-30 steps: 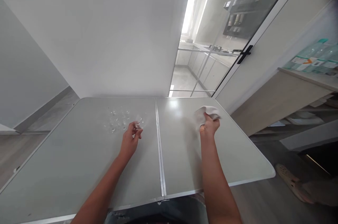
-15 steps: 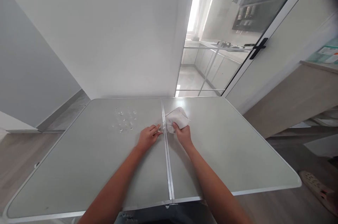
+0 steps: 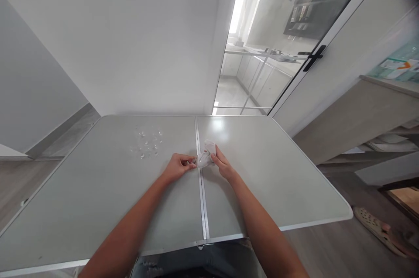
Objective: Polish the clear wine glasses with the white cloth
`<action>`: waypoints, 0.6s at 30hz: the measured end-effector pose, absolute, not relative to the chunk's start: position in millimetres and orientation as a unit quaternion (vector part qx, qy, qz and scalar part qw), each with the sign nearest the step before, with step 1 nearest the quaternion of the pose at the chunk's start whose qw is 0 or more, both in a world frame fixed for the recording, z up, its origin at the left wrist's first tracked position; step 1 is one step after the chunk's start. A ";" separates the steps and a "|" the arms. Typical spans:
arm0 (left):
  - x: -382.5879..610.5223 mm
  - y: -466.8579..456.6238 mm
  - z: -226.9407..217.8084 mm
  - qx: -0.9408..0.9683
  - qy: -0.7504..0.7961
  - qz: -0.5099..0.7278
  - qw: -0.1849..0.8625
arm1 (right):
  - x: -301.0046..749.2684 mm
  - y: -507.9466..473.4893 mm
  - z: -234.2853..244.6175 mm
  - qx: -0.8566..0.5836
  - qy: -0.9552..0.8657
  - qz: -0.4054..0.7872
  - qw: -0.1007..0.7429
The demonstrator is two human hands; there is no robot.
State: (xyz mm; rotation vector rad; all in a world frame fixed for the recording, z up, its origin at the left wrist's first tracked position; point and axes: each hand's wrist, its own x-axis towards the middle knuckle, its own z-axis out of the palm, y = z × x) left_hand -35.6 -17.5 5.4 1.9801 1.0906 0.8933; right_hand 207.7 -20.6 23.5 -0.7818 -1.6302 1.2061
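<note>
Our left hand pinches a glass, right hand grip closed round the cloth; more glasses far left on the grey counter, door beyond.

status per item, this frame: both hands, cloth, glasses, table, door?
left hand: fingers closed on one small glass, over the table seam
right hand: fingers closed on the cloth
small glass: held, mostly hidden, cloth pressed to it
cloth: bunched up, white
other glasses: clustered on the table's left half, untouched
table: unfolded, flat
glass door: cannot tell if open or shut
</note>
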 end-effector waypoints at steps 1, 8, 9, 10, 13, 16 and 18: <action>-36.5 -16.8 5.7 0.746 0.417 0.334 0.397 | 208.5 -21.3 24.3 -0.313 -0.678 0.489 0.451; -34.3 -18.8 -1.9 0.798 0.425 0.368 0.215 | 198.5 -17.2 15.0 -0.336 -0.603 0.516 0.507; -33.7 -19.4 -3.6 0.818 0.418 0.362 0.157 | 196.1 -15.6 12.2 -0.339 -0.568 0.540 0.520; -33.3 -19.8 -4.9 0.833 0.411 0.355 0.106 | 194.2 -14.0 9.6 -0.338 -0.535 0.564 0.530; -32.5 -20.5 -6.9 0.854 0.396 0.337 0.004 | 192.3 -10.8 3.6 -0.337 -0.476 0.603 0.545; -32.1 -21.7 -7.6 0.858 0.384 0.338 -0.041 | 194.1 -9.7 0.5 -0.350 -0.470 0.597 0.547; -31.6 -22.8 -8.4 0.859 0.379 0.342 -0.046 | 195.5 -9.1 -0.5 -0.363 -0.471 0.588 0.549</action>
